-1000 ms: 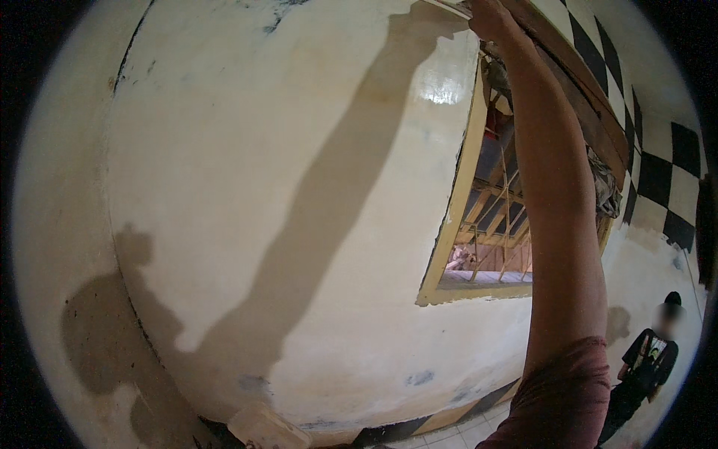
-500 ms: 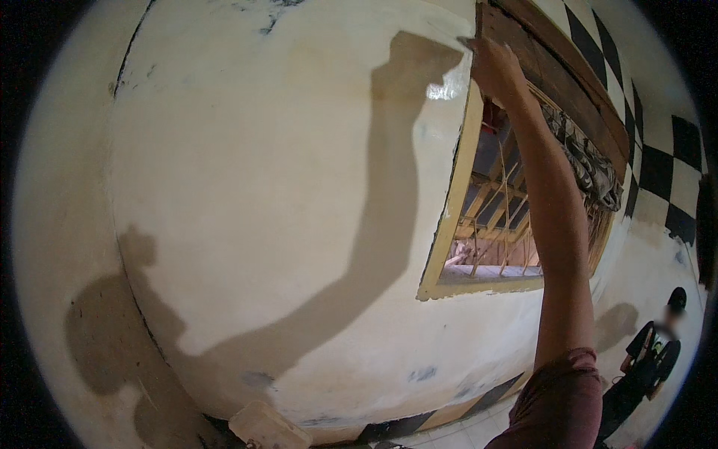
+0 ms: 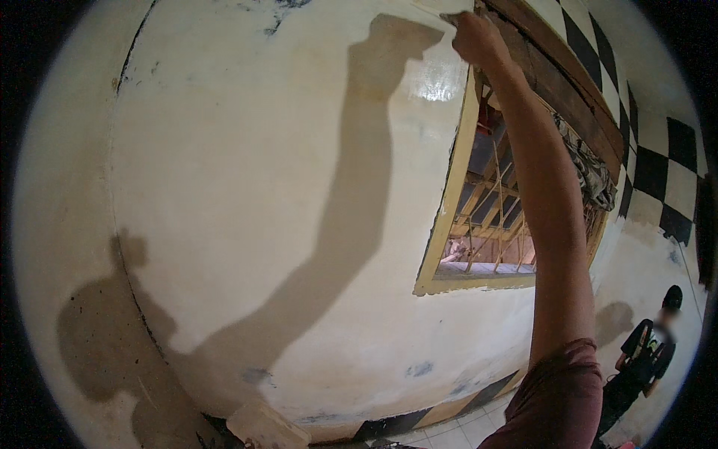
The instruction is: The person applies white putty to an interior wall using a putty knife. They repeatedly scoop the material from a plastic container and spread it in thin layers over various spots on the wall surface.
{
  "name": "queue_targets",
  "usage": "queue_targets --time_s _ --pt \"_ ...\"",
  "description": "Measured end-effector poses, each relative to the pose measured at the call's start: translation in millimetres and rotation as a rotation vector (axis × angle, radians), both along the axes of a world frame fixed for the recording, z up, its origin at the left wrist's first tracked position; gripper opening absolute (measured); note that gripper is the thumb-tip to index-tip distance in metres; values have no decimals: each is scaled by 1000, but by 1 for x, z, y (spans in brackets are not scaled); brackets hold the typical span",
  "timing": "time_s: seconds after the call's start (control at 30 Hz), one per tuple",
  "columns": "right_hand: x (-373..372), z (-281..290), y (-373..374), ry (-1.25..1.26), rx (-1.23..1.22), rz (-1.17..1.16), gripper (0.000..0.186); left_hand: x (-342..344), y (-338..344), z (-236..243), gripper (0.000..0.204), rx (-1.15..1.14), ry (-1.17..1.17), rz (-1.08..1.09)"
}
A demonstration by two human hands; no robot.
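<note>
My right arm, in a maroon sleeve, reaches up from the lower right across the window. At its end, my right hand is closed by the upper left corner of the window frame. A thin flat tool with a dark edge pokes out past its fingers against the cream wall; its exact kind is hard to make out. Just below and left of the hand, a shiny, wet-looking patch shows on the wall. My left hand is out of view.
Bars and a bunched patterned cloth fill part of the window. A beige tub-like thing sits at the bottom edge. Another person in dark clothes stands at the right, near a black-and-white checkered wall. Pale floor tiles show below.
My right hand has moved left and slightly up along the wall with the tool, off the window frame's corner. Its shadow has shifted left too, and more of the shiny patch shows.
</note>
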State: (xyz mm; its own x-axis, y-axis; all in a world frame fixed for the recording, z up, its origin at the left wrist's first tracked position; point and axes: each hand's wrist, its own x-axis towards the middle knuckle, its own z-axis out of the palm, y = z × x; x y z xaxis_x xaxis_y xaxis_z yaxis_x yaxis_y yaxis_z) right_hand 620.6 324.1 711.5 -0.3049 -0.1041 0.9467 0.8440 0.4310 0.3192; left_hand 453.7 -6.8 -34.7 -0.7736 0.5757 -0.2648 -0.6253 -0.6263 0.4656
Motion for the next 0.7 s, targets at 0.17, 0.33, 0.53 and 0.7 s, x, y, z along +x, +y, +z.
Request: queue_targets --time_s 0.17,0.33,0.53,0.7 --pt "-19 77 23 -146 32 -539 26 7 9 10 38 21 -39 14" --pt "-22 -60 38 -135 -100 -108 30 17 8 17 38 -86 6 49" --pt "48 -364 11 20 -171 293 22 24 11 -4 38 -42 3 -31" --pt "92 -580 -34 189 -1098 867 15 65 48 5 41 -48 96 -144"
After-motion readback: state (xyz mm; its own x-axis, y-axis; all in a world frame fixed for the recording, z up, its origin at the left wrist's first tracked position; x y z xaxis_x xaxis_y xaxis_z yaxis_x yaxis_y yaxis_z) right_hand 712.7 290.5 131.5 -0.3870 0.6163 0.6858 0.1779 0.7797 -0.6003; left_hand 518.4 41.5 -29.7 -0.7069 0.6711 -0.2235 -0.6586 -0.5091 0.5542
